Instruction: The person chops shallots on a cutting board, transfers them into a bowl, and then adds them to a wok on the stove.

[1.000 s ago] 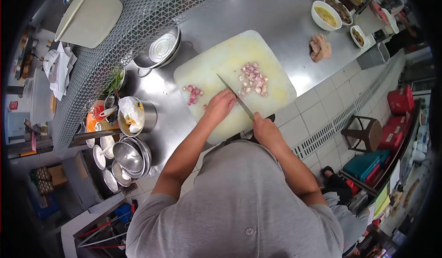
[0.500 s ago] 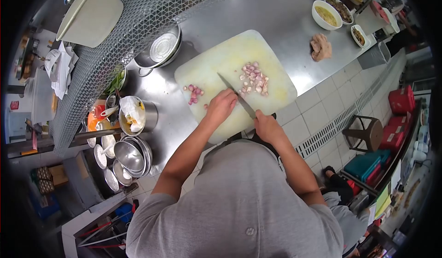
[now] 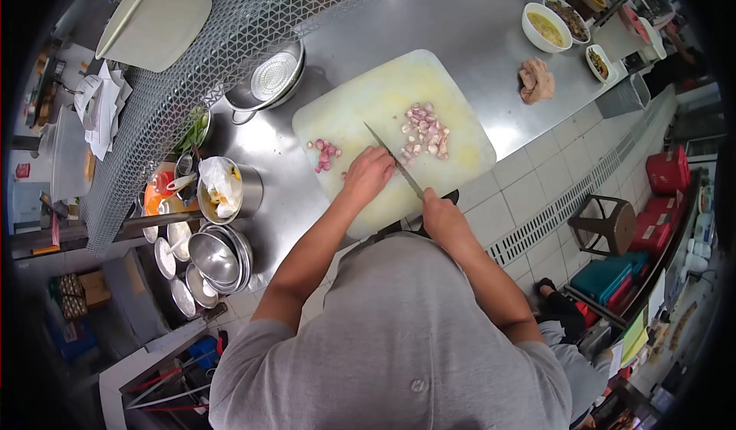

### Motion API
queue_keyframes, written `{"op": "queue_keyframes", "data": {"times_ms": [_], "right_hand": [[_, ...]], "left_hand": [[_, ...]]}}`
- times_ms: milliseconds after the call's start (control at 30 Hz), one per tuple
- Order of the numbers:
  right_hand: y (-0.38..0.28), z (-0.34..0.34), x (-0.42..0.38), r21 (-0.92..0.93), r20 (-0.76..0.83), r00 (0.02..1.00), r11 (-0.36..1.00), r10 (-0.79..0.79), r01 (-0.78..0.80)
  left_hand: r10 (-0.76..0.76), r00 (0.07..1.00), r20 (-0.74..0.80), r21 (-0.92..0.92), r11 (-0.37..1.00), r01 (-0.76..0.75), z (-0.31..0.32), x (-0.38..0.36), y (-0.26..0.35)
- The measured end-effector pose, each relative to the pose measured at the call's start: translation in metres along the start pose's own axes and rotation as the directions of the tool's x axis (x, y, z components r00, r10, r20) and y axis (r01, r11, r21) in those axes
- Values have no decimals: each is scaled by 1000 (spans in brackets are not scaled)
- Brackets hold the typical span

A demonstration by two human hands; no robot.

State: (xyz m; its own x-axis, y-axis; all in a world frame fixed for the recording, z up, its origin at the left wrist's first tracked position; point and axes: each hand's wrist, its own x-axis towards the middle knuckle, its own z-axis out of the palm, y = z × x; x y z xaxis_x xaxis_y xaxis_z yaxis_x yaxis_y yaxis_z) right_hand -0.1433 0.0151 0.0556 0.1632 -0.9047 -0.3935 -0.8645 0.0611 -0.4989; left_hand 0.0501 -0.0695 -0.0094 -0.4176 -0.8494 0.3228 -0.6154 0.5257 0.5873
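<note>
A white cutting board (image 3: 429,77) with yellowish stains lies at the counter's front edge. My right hand (image 3: 442,217) is closed round the handle of a kitchen knife (image 3: 410,181), whose blade slants across the board, tip toward the far left. Beside the blade, my left hand (image 3: 370,171) rests on the board with curled fingers; whatever lies under them is hidden. Peeled and cut shallots (image 3: 424,131) form a pile right of the blade. A smaller group of purple shallots (image 3: 323,154) sits to the left of my left hand.
Metal bowls and a colander (image 3: 274,77) stand behind the board at left. Nearer are a steel pot (image 3: 249,194) and stacked metal bowls (image 3: 218,257). A crumpled brown cloth (image 3: 535,81) and food bowls (image 3: 546,28) are at right. Another person's sleeve (image 3: 579,369) shows lower right.
My right hand and the knife's handle end have shifted slightly left and toward me. My left hand stays in nearly the same place by the blade; the shallot piles look unchanged.
</note>
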Motion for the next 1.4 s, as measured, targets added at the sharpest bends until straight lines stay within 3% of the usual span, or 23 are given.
{"op": "queue_keyframes", "data": {"times_ms": [200, 300, 367, 433, 500, 633, 867, 1133, 1400], "right_hand": [[7, 13, 4, 26, 24, 1000, 1000, 8, -9], [15, 9, 10, 38, 11, 1000, 999, -9, 9], [9, 2, 6, 40, 23, 1000, 999, -8, 7], [2, -5, 0, 97, -10, 1000, 995, 8, -7], [6, 9, 4, 86, 11, 1000, 996, -18, 17], [1, 8, 7, 23, 25, 999, 999, -24, 24], [-7, 12, 10, -12, -33, 997, 997, -72, 72], [-25, -5, 5, -70, 84, 996, 997, -2, 8], [-19, 5, 8, -5, 118, 993, 1000, 4, -4]], "left_hand": [[-5, 1000, 19, 17, 1000, 5, -5, -3, -1], [-4, 998, -57, -14, 1000, 3, -27, -3, 6], [-177, 976, -126, 63, 981, 186, -50, -8, 7], [-195, 979, -51, 65, 978, 198, -55, -16, -2], [-168, 979, 117, 7, 986, 168, -50, -24, -12], [-213, 975, 66, -135, 966, 220, -32, -24, -13], [-113, 993, 38, -141, 983, 117, -23, -12, 1], [-159, 985, 69, -141, 976, 167, -27, -20, 4], [-119, 992, 45, -120, 985, 123, -24, -19, -2]]}}
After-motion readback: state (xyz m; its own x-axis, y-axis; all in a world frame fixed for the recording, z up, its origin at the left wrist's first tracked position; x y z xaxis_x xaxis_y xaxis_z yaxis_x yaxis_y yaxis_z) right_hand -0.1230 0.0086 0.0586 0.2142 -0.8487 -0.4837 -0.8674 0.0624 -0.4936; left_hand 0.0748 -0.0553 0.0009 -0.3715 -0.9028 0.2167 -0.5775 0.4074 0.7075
